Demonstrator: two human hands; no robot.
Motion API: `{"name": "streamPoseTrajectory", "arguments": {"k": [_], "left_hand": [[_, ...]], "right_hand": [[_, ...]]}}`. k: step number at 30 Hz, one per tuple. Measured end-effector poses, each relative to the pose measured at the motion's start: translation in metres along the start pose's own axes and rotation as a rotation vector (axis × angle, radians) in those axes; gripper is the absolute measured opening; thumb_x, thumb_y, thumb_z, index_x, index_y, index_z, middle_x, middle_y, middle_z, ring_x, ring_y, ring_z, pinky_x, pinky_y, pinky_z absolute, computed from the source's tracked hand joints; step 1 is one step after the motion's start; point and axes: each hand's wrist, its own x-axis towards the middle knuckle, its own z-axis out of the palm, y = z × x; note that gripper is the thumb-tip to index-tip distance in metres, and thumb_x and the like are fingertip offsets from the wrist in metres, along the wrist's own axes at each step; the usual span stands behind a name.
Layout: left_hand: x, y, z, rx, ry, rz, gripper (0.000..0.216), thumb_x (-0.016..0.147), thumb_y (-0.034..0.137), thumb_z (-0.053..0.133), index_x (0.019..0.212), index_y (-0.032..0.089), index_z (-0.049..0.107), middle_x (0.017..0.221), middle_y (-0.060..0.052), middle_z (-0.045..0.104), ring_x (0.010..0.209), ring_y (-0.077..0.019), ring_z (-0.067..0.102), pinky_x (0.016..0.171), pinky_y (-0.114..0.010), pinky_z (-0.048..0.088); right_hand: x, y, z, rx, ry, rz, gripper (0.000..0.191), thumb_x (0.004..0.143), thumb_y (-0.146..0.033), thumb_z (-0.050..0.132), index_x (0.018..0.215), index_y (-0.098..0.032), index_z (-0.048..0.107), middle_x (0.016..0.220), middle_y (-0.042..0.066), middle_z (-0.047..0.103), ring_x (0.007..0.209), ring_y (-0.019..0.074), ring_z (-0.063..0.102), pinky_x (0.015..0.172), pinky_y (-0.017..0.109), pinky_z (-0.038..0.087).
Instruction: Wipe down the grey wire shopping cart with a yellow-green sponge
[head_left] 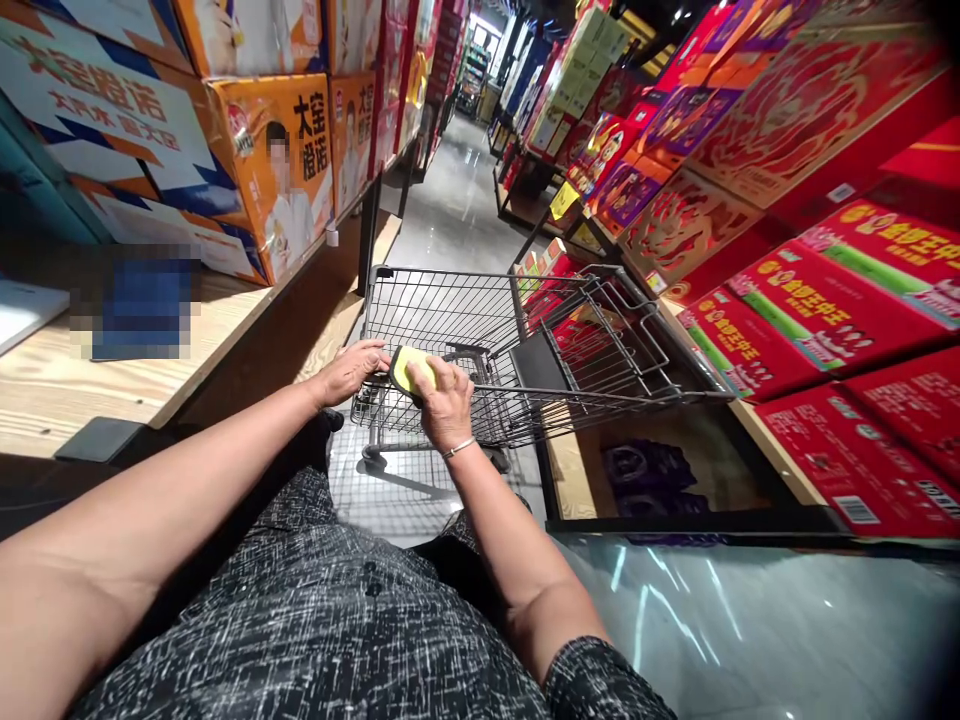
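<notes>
A dark wire shopping cart (pixel 480 300) stands in the aisle just ahead of me. My left hand (pixel 351 370) is closed around the left part of the cart's handle. My right hand (pixel 446 402) is closed on a yellow sponge (pixel 411 367) with a dark backing and presses it against the handle's middle. A thin bracelet circles my right wrist. The cart's basket looks empty, with its child seat flap folded.
Orange and white boxed goods (pixel 277 170) stack on a wooden shelf at my left. Red gift boxes (pixel 817 310) fill the slanted shelves at my right. The glossy grey aisle floor (pixel 450 200) runs on past the cart between more shelving.
</notes>
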Motion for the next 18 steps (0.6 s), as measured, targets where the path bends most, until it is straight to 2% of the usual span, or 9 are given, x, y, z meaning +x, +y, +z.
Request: {"name": "streamPoseTrajectory", "arguments": {"k": [3, 6, 10, 12, 13, 15, 18], "left_hand": [[0.0, 0.0, -0.003, 0.075, -0.032, 0.021, 0.06, 0.099, 0.06, 0.022, 0.101, 0.023, 0.07, 0.12, -0.004, 0.068, 0.14, -0.0252, 0.036, 0.118, -0.048, 0.027], [0.001, -0.001, -0.008, 0.147, -0.032, 0.001, 0.048, 0.097, 0.054, 0.033, 0.097, 0.025, 0.071, 0.12, -0.004, 0.068, 0.14, -0.0285, 0.037, 0.114, -0.054, 0.027], [0.003, 0.0, -0.01, 0.2, -0.037, -0.007, 0.039, 0.096, 0.048, 0.038, 0.103, 0.027, 0.071, 0.123, -0.003, 0.069, 0.14, -0.0299, 0.039, 0.111, -0.056, 0.025], [0.003, 0.006, -0.009, 0.244, 0.024, -0.001, 0.035, 0.095, 0.044, 0.042, 0.111, 0.027, 0.069, 0.125, -0.004, 0.068, 0.139, -0.0294, 0.04, 0.112, -0.055, 0.023], [0.004, 0.011, -0.008, 0.27, 0.061, 0.001, 0.034, 0.094, 0.042, 0.044, 0.115, 0.027, 0.067, 0.127, -0.005, 0.067, 0.138, -0.0289, 0.041, 0.113, -0.053, 0.023], [0.003, 0.021, -0.006, 0.306, 0.085, 0.001, 0.036, 0.093, 0.038, 0.045, 0.122, 0.025, 0.064, 0.129, -0.006, 0.065, 0.133, -0.027, 0.047, 0.112, -0.049, 0.026], [0.003, 0.034, -0.005, 0.302, -0.033, -0.003, 0.04, 0.095, 0.038, 0.041, 0.128, 0.023, 0.06, 0.126, -0.006, 0.066, 0.121, -0.0233, 0.056, 0.113, -0.045, 0.027]], "right_hand": [[-0.005, 0.028, -0.01, -0.06, 0.032, 0.017, 0.054, 0.093, -0.015, 0.053, 0.141, -0.038, 0.051, 0.143, 0.007, 0.048, 0.121, 0.026, 0.037, 0.095, 0.04, 0.037], [-0.031, 0.08, -0.023, -0.14, 0.101, 0.108, 0.051, 0.09, -0.012, 0.053, 0.136, -0.033, 0.057, 0.138, 0.009, 0.05, 0.118, 0.025, 0.039, 0.094, 0.039, 0.037], [-0.065, 0.165, -0.052, -0.288, 0.169, 0.436, 0.058, 0.078, -0.011, 0.053, 0.134, -0.03, 0.058, 0.135, 0.009, 0.05, 0.116, 0.0279, 0.04, 0.093, 0.044, 0.036], [-0.072, 0.193, -0.062, -0.305, 0.233, 0.609, 0.063, 0.072, -0.011, 0.053, 0.132, -0.028, 0.058, 0.132, 0.01, 0.05, 0.115, 0.0294, 0.039, 0.092, 0.046, 0.036], [-0.072, 0.199, -0.064, -0.288, 0.27, 0.664, 0.063, 0.07, -0.011, 0.053, 0.131, -0.026, 0.059, 0.13, 0.01, 0.05, 0.113, 0.0294, 0.04, 0.092, 0.046, 0.036], [-0.068, 0.192, -0.058, -0.219, 0.329, 0.688, 0.061, 0.068, -0.011, 0.053, 0.128, -0.021, 0.06, 0.124, 0.012, 0.05, 0.11, 0.0282, 0.043, 0.093, 0.046, 0.036], [-0.055, 0.144, -0.032, -0.082, 0.353, 0.552, 0.059, 0.07, -0.011, 0.055, 0.128, -0.02, 0.058, 0.121, 0.013, 0.049, 0.11, 0.027, 0.046, 0.096, 0.046, 0.037]]}}
